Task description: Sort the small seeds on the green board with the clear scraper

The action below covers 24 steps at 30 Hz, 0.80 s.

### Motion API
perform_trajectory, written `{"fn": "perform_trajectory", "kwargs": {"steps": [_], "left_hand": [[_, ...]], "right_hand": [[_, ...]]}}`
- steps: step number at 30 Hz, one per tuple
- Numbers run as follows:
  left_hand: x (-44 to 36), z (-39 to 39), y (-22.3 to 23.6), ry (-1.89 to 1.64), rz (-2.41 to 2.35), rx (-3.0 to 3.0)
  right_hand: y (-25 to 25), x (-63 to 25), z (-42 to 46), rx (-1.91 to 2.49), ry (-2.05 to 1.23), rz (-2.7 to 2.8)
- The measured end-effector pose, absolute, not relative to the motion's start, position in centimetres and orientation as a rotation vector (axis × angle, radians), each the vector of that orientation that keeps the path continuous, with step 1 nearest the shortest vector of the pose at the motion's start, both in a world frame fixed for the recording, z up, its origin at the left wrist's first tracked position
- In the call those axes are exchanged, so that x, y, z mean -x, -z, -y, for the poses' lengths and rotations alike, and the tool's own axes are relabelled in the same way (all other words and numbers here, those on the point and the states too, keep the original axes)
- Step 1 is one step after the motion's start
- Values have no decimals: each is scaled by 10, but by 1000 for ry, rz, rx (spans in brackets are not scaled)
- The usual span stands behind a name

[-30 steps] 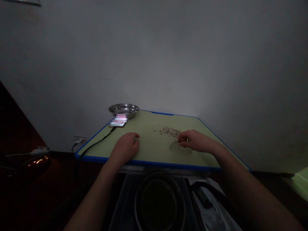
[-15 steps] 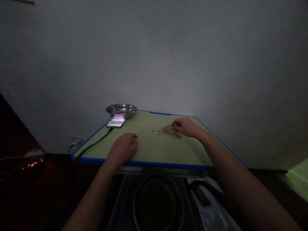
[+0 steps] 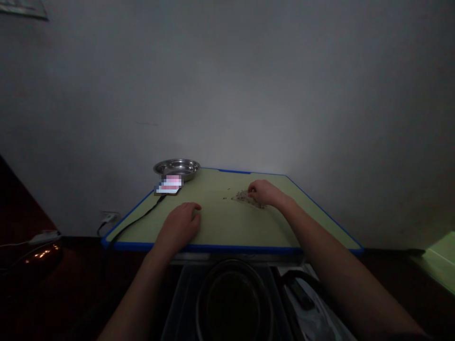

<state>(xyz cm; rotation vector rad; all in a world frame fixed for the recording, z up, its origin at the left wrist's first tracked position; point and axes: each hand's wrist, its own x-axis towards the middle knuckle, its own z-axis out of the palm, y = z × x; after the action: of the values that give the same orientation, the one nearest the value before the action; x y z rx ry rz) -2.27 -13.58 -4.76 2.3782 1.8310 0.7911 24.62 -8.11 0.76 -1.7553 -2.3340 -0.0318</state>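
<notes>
A thin, spread-out heap of small dark and pale bits (image 3: pixel 245 198), too fine to name, lies right of centre on the pale green table (image 3: pixel 220 222). Over its right part is my right hand (image 3: pixel 265 193), with thumb and fingers pinched together at the heap. Whatever is between the fingertips is too small to make out. My left hand (image 3: pixel 180 223) rests on the table near its front edge, fingers loosely bent, thumb apart, holding nothing. A few dark specks (image 3: pixel 224 198) lie just left of the heap.
A shiny metal bowl (image 3: pixel 177 166) stands at the table's back left corner. In front of it lies a phone with a blurred, lit screen (image 3: pixel 169 184) and a black cable (image 3: pixel 138 218). Below the table's front edge is a dark round pan-like thing (image 3: pixel 234 303). A wall rises behind.
My right hand has shifted slightly left over the heap, its fingers drawn closer together. My left hand stays in place on the table. The camera has tilted up a little.
</notes>
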Motion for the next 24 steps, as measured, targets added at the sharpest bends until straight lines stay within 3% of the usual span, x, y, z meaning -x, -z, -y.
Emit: {"fn": "perform_trajectory", "kwargs": {"steps": [6,11,24], "left_hand": [[23,136,48,-801,-1813,-2376],[23,135,50,-815,-1826,-2368],[23,136,49,-821,-1816,-2379]], "right_hand": [[-25,-280,96,1772,-69,2309],[-10,-292,105,1763,-298,2383],[-3,-299,79,1790,-129,2194]]}}
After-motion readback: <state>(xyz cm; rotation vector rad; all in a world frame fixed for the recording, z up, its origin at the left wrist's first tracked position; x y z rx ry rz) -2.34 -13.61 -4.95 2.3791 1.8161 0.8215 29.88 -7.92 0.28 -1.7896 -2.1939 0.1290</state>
